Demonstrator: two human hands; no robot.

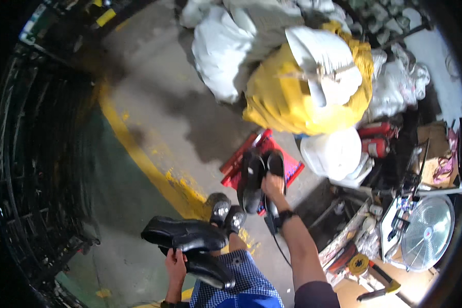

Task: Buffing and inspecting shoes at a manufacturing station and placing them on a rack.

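Note:
My left hand (176, 264) is closed on a pair of black leather shoes, one upper shoe (187, 233) and one lower shoe (208, 269), held on their sides in front of my checked clothing. My right hand (273, 185) reaches forward, closed on a second pair of dark shoes, a left shoe (250, 182) and a right shoe (275, 163). That pair is over a red frame-like object (234, 167) with a shiny red surface on the floor; whether the shoes touch it I cannot tell. My own feet, in shiny dark shoes (220, 208), stand between the two pairs.
A large yellow sack (277, 90) and white sacks (220, 56) are piled ahead. To their right stand a white bucket-like container (333, 154) and red fire extinguishers (374, 146). A fan (427, 233) and a hacksaw (382, 290) are at right. Dark racks (36, 154) line the left.

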